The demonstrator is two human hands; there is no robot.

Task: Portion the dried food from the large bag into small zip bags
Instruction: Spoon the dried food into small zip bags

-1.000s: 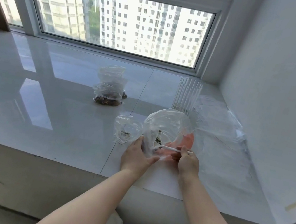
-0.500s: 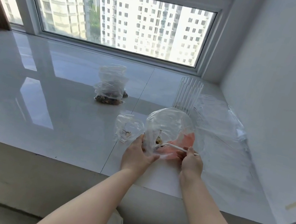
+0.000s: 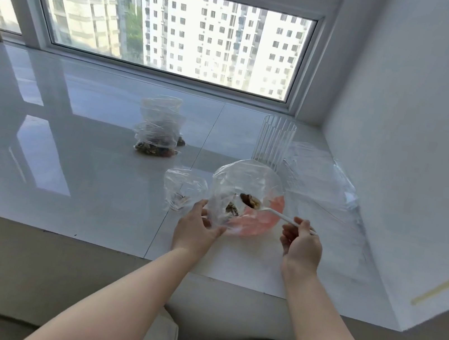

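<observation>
The left hand [image 3: 196, 228] is gripping the near left edge of a clear plastic bag [image 3: 247, 182], with the thumb curled over the film and the fingers behind it, holding the mouth of the bag open toward the person. The right hand [image 3: 301, 245] is pinching the handle of a white plastic spoon [image 3: 279, 215] between thumb and fingertips; the spoon bowl is sitting inside the open bag and is carrying a small load of dark dried food [image 3: 249, 200]. A further clump of dried food is lying lower in the same bag, near the left thumb. The bag is resting on the glossy white sill [image 3: 74, 146], over a pink patch [image 3: 264, 218] that is showing through the film. A small zip bag [image 3: 183, 191] holding a few dark pieces is sitting just left of the held bag, beside the left fingers. A second crumpled bag [image 3: 159, 130] with dried food at its bottom is standing well apart, farther back toward the window [image 3: 169, 28]. A ribbed clear glass [image 3: 274, 142] is standing upright just behind the held bag, and flat clear bags [image 3: 321, 179] are lying to its right against the wall
</observation>
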